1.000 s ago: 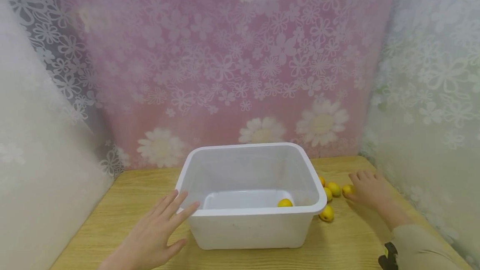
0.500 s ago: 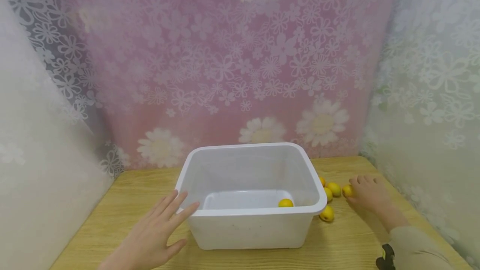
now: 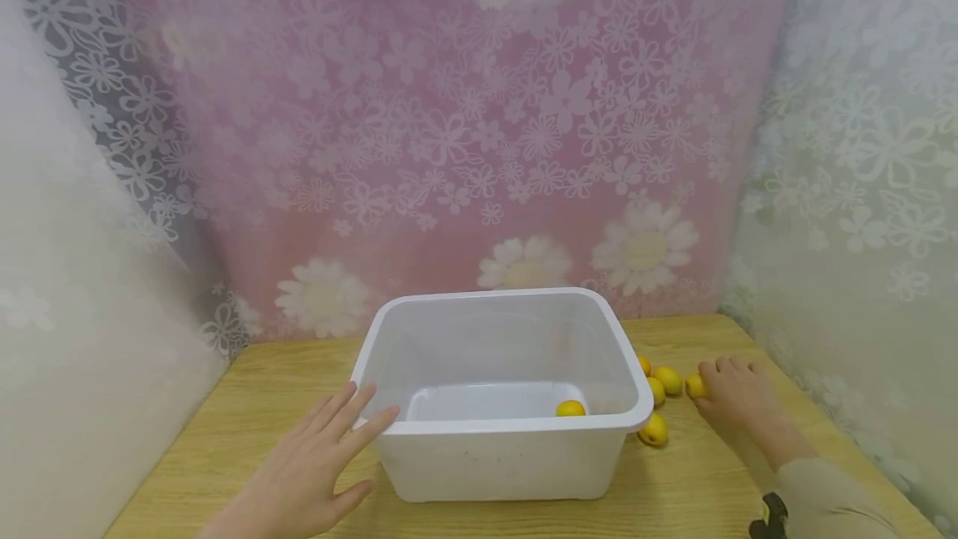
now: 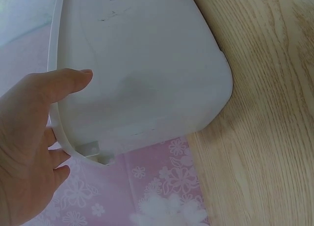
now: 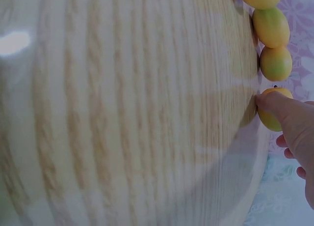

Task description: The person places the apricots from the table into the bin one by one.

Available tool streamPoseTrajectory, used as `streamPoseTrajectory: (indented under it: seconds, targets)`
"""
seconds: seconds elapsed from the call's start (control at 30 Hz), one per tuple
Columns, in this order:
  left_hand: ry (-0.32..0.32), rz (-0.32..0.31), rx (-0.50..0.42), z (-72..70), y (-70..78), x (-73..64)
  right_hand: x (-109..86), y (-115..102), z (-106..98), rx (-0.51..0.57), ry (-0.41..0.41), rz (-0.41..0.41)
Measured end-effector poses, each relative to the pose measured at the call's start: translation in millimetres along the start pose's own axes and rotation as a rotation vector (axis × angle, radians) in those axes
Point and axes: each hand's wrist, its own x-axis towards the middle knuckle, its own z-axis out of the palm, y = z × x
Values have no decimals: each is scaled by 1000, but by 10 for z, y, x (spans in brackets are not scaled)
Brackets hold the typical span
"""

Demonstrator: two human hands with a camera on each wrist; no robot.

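A white plastic tub (image 3: 516, 426) stands mid-table, with one yellow lemon (image 3: 570, 409) visible on its floor. My left hand (image 3: 310, 460) lies at the tub's near-left corner, fingers spread and straight over the rim. In the left wrist view, its thumb (image 4: 68, 83) extends over the outer wall. Right of the tub, my right hand (image 3: 741, 402) grips another lemon (image 3: 696, 387) on the table. The right wrist view shows the thumb across this lemon (image 5: 270, 119) and the other fingers behind, partly hidden.
Several more lemons (image 3: 667, 381) lie between the tub's right side and my right hand, one (image 3: 654, 430) nearer the front. The wooden table (image 3: 247, 406) is bounded by a pink flowered backdrop (image 3: 449, 148) and pale side sheets (image 3: 853, 273).
My right hand has drawn back slightly and its fingers have curled more around the lemon's far side. The left hand and tub stay in place.
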Motion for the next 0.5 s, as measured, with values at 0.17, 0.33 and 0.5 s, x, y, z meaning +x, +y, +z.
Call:
streamPoseTrajectory:
  seconds: [0.17,0.33,0.5]
  targets:
    - [-2,-4,1,-1,3,-3,-36,35,-26,36,7,12]
    - [5,8,15,0,4,-1,-67,60,-83,45,17,9]
    - [15,19,20,4,5,0,-62,99,-168,21,22,-30]
